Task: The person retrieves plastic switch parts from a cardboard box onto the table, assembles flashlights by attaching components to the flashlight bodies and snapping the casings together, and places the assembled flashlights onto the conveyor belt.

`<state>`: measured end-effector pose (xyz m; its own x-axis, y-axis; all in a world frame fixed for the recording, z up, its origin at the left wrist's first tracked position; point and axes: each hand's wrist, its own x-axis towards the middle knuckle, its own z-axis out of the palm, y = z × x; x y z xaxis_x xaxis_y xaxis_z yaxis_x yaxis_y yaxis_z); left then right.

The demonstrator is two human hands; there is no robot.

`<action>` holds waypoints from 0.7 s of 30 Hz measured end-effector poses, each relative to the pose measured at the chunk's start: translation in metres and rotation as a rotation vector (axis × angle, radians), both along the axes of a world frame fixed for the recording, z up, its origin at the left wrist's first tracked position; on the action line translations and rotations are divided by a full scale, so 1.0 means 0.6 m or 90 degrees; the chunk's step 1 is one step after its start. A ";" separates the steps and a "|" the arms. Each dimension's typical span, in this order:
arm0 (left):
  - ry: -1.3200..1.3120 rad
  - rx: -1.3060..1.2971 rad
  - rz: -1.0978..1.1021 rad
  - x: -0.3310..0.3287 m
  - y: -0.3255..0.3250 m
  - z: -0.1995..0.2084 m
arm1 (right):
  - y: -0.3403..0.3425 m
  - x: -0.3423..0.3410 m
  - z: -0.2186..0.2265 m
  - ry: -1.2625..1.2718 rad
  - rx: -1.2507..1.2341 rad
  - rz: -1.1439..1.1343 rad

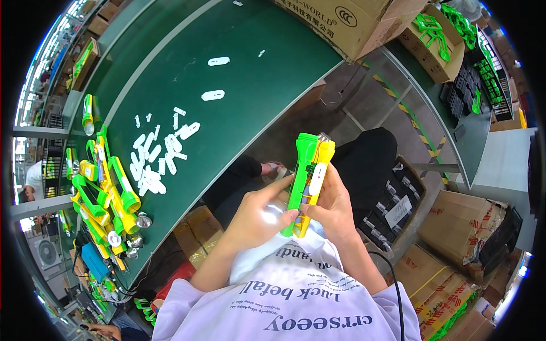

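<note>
In front of my body I hold a flashlight casing [302,176] with a green half and a yellow half, tilted nearly upright. Between the halves a gap shows wiring and dark parts. A white oval piece [317,179] sits on the yellow half. My left hand [259,216] grips the green side, its thumb pressed near the lower end. Around the yellow side wrap the fingers of my right hand [333,202], with the thumb against the casing. A bright glare lies on the back of my left hand.
On the green table [227,131] lies a pile of small white plastic pieces [153,156]. Green and yellow flashlight parts [108,199] are heaped at its left edge. A large cardboard box [352,23] stands at the far edge. Another box [392,210] with black parts is at my right.
</note>
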<state>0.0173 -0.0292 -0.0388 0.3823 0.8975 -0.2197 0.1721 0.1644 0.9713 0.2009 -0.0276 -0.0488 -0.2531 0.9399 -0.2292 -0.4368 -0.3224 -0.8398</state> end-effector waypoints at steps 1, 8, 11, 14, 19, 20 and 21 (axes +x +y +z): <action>0.001 0.000 -0.001 0.001 0.000 0.002 | -0.001 0.000 0.001 -0.044 -0.018 -0.004; -0.006 -0.022 -0.020 0.010 0.000 0.004 | -0.012 -0.012 -0.008 -0.131 -0.029 -0.100; -0.019 -0.029 -0.017 0.015 -0.005 -0.002 | -0.012 -0.010 -0.011 -0.130 -0.016 -0.095; -0.002 -0.024 -0.019 0.021 -0.008 0.000 | -0.012 -0.009 -0.014 -0.130 -0.026 -0.107; 0.015 -0.006 -0.014 0.031 -0.006 0.012 | -0.012 -0.009 -0.021 -0.104 -0.013 -0.132; 0.027 0.001 -0.015 0.031 -0.004 0.012 | -0.013 -0.008 -0.025 -0.094 -0.005 -0.147; 0.040 0.008 -0.016 0.030 -0.002 0.013 | -0.012 -0.007 -0.025 -0.093 -0.006 -0.148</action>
<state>0.0355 -0.0305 -0.0309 0.3911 0.8905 -0.2324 0.2361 0.1469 0.9606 0.1968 -0.0350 -0.0637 0.0056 0.9666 -0.2563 -0.3738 -0.2357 -0.8970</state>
